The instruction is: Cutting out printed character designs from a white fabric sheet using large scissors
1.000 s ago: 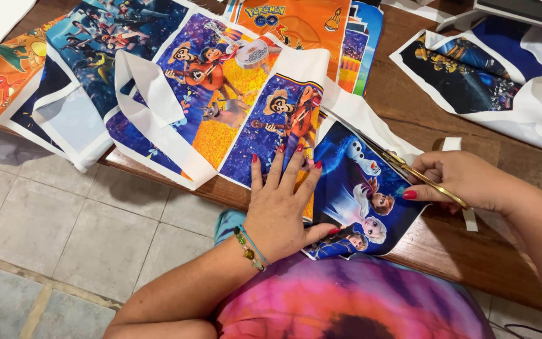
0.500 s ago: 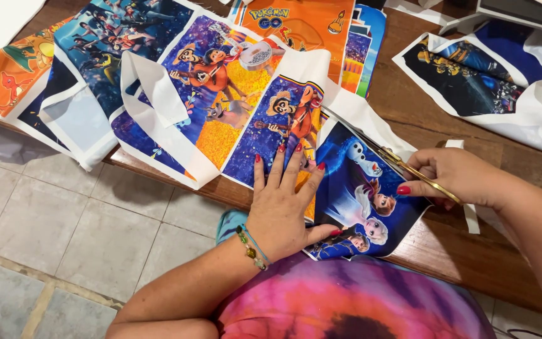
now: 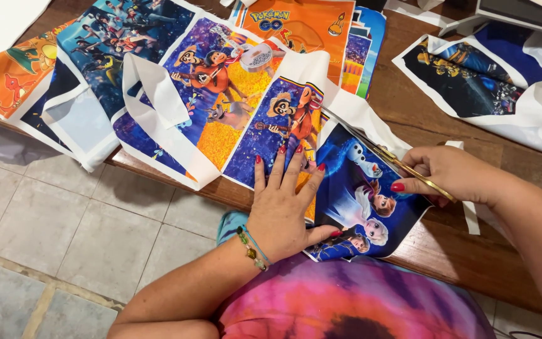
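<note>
Wooden desk (image 3: 421, 251) over a pale tiled floor (image 3: 51, 220), its top strewn with printed fabric panels. Take the blue panel (image 3: 359, 194) with snowy cartoon figures as the landmark: it lies at the near desk edge, its lower corner hanging just over the rim, right above the person's tie-dye shirt (image 3: 352, 307).

Left hand (image 3: 283, 207) lies flat and spread, gripping nothing, pressing down on the seam where the blue panel meets the purple-and-orange panel (image 3: 271, 132) just left of it; the thumb rests on the blue panel's lower edge. A beaded bracelet (image 3: 250, 248) circles that wrist.

Right hand (image 3: 453, 176), at the blue panel's right edge, is clenched around gold scissors (image 3: 403, 166). The blades run up and left along the blue panel's top edge, at the white border (image 3: 352, 107) of cloth there; whether the blades are parted or closed cannot be told.

Further left of the blue panel lies a bigger purple panel (image 3: 214, 81) with a guitar player, a white strip (image 3: 152, 94) folded over it, then a dark-blue panel (image 3: 120, 37) and an orange one (image 3: 20, 75) at the far left. Behind the blue panel sits an orange sheet (image 3: 296, 25) atop a small stack. Right of it, well apart across bare wood, lies a dark panel (image 3: 472, 75) with a white margin. A thin white offcut (image 3: 470, 216) lies just beside the right hand
</note>
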